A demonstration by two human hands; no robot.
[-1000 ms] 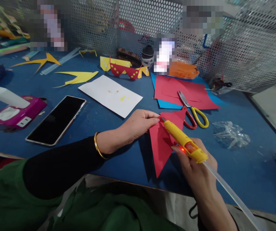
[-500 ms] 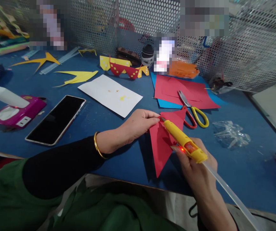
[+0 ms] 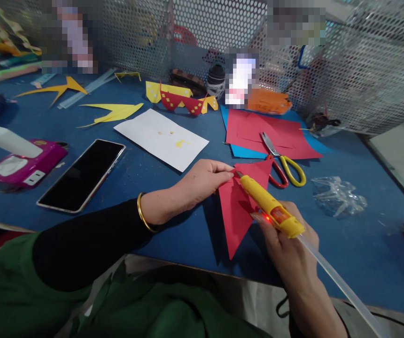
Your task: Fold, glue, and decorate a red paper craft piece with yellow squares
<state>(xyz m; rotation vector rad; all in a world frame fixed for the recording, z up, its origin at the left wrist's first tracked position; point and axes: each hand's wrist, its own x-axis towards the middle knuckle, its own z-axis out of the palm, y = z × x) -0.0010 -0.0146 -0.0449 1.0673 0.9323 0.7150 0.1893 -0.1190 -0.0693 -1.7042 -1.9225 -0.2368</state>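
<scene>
Between the thumb and fingers of my left hand (image 3: 205, 180) a red paper piece (image 3: 235, 225) is pinched by its upper left edge. The paper is cut to pointed corners, one aimed down toward me. My right hand (image 3: 290, 249) is closed around a yellow hot glue gun (image 3: 267, 202) with a red light lit on its side. A long clear glue stick (image 3: 339, 286) sticks out of its rear. The metal nozzle is at the paper, close by my left fingertips; whether it touches is too small to tell.
Scissors (image 3: 281, 159) with red and yellow handles lie on red sheets (image 3: 265, 131) beyond the paper. Crumpled clear plastic (image 3: 339, 197) lies to the right. On the left are a phone (image 3: 82, 176), a white sheet (image 3: 159, 138) and a purple lamp base (image 3: 43, 159). Paper masks (image 3: 184, 101) stand behind.
Almost nothing differs. Both hands, the red paper and the glue gun keep nearly the same place.
</scene>
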